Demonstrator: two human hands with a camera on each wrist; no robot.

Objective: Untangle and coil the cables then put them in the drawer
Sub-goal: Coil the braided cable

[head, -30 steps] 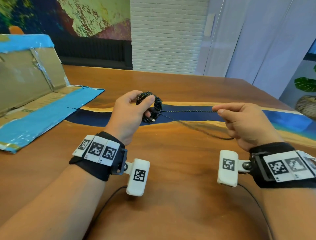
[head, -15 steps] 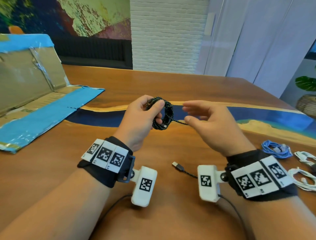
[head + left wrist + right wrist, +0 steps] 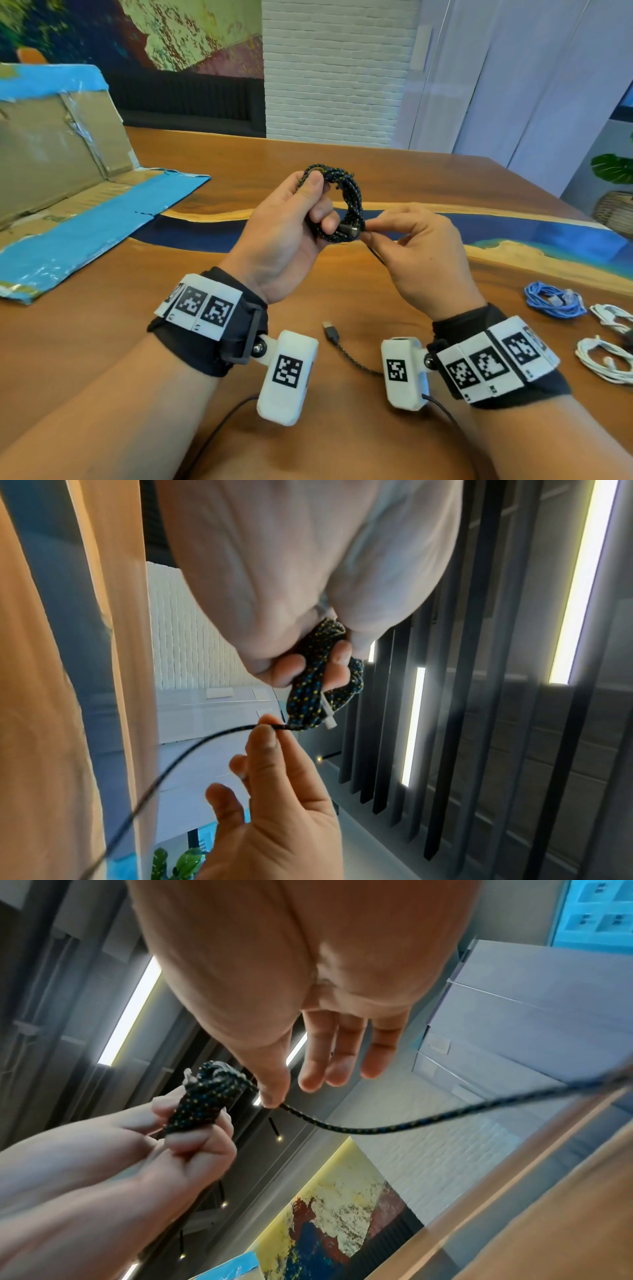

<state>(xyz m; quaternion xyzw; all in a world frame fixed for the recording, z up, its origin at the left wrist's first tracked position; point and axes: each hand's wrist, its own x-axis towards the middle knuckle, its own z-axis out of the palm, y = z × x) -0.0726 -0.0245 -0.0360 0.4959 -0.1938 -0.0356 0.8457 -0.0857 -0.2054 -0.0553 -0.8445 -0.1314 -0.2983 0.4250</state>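
A black braided cable with yellow and blue flecks is wound into a coil (image 3: pixel 346 202) held above the wooden table (image 3: pixel 239 164). My left hand (image 3: pixel 301 212) grips the coil (image 3: pixel 318 685) with thumb and curled fingers through its loops. My right hand (image 3: pixel 373 233) pinches the loose strand (image 3: pixel 342 1127) right beside the coil (image 3: pixel 202 1104), its other fingers spread. The free tail runs down under my right hand to a USB plug (image 3: pixel 331 331) lying on the table between my wrists. A small white tie (image 3: pixel 327 715) sticks out of the coil.
A flattened cardboard box with blue tape (image 3: pixel 78 219) lies at the table's left. At the right edge lie a coiled blue cable (image 3: pixel 551 301) and two white cable bundles (image 3: pixel 609 363). A potted plant in a basket (image 3: pixel 616 202) stands beyond the table's right corner.
My right hand has come in from the far right along the strand and now pinches it against the coil. Both hands have drawn nearer me, and the coil has gained turns.
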